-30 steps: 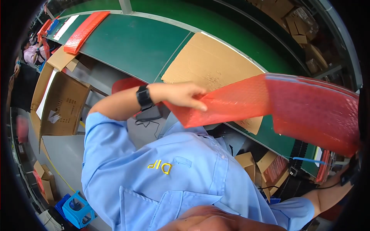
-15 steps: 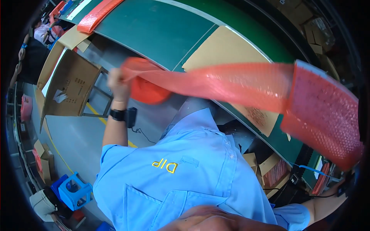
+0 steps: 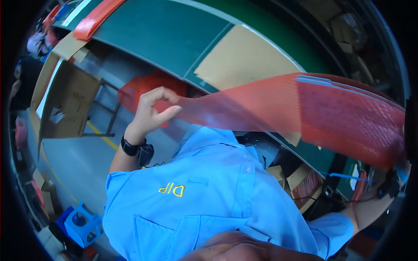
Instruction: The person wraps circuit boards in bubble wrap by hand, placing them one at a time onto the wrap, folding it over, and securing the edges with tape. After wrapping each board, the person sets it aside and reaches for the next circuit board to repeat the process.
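Observation:
A long strip of red translucent bubble wrap stretches across in front of me. On the right it meets a thick folded bundle of the same bubble wrap, with pale layered edges. My left hand is at the strip's narrow left end, fingers curved and thumb well apart, not closed on it. My right hand, dim at the right rim, grips the bundle's outer end; its fingers are mostly hidden. Behind my left hand hangs more red wrap, blurred, below the bench edge.
A green-topped bench runs across the far side, bearing a cardboard sheet and a red wrap piece. A cardboard box stands at left, a blue stool lower left. Open cartons sit under the bench.
My left hand has come nearer and to the right, its fingers opening from a closed grip. The bundle's right end and my right hand have risen in view, and the strip now looks flatter.

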The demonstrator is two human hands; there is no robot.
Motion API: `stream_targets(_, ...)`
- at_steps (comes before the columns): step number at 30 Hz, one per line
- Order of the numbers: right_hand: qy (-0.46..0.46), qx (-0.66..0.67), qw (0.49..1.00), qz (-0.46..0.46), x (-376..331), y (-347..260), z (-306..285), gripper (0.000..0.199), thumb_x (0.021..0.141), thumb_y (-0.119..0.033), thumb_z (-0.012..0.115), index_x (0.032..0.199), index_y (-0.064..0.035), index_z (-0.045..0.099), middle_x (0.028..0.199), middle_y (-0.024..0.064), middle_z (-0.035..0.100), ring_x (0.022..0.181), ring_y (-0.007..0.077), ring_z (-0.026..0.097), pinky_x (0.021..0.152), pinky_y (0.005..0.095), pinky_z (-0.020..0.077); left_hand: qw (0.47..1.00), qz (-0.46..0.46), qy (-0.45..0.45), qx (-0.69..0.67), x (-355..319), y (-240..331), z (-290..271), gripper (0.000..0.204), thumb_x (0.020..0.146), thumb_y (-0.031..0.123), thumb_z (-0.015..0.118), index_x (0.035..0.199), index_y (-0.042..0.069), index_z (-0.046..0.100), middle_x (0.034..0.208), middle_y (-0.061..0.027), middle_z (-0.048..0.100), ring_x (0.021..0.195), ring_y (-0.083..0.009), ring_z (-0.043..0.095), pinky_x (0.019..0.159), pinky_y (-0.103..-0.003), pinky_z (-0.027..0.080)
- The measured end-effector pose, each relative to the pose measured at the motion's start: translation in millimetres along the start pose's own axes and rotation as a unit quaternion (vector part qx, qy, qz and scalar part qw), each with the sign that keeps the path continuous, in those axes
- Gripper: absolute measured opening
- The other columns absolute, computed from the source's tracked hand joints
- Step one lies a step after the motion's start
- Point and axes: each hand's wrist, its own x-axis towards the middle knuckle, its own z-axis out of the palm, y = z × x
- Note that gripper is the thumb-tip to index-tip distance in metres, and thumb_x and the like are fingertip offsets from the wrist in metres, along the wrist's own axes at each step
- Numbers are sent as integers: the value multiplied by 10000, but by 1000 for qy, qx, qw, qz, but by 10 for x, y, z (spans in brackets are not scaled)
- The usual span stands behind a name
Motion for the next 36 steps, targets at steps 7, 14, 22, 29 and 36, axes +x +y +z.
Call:
stream_targets(7, -29, -80, 996, -36, -24, 89, 197, 507, 752, -281, 815, 1124, -22, 589, 950, 84, 700, 839, 181, 673, 793, 317, 525, 916, 386, 107, 7, 823, 1399, 777, 627, 774, 264, 817, 1298, 34, 563, 1281, -140, 611, 1180, -258, 596, 954, -357, 480)
stream_targets(14, -56, -8, 998, -19, -94, 184, 277, 404, 672, -318, 845, 868, -5, 679, 806, 76, 698, 746, 172, 664, 725, 293, 509, 917, 284, -220, -173, 1026, 1579, 803, 385, 863, 106, 721, 1216, -2, 612, 1179, -132, 642, 1050, -195, 622, 907, -298, 478)
stream_targets(22, -54, 106, 993, -28, 110, 1083, 447, 489, 680, -340, 859, 974, -8, 650, 897, 85, 716, 817, 172, 681, 755, 310, 537, 887, 329, -128, -296, 789, 1558, 793, 178, 872, 57, 705, 1032, -20, 688, 862, -66, 655, 799, -156, 627, 741, -288, 491)
stream_targets(29, -1, 165, 985, -44, -205, 1896, 1327, 347, 741, -207, 822, 960, 15, 670, 920, 65, 696, 850, 156, 659, 777, 298, 526, 937, 333, 18, -102, 763, 1386, 396, 157, 797, 51, 781, 910, -32, 712, 795, -81, 647, 704, -149, 600, 628, -265, 454)
stream_targets(36, 38, 290, 955, 50, -490, 2792, 2223, 445, 731, -167, 852, 1089, 5, 651, 1021, 97, 686, 967, 199, 645, 877, 319, 509, 947, 313, 70, -17, 799, 1204, 493, 241, 720, 98, 844, 920, -4, 757, 718, -101, 647, 648, -188, 624, 557, -291, 467)
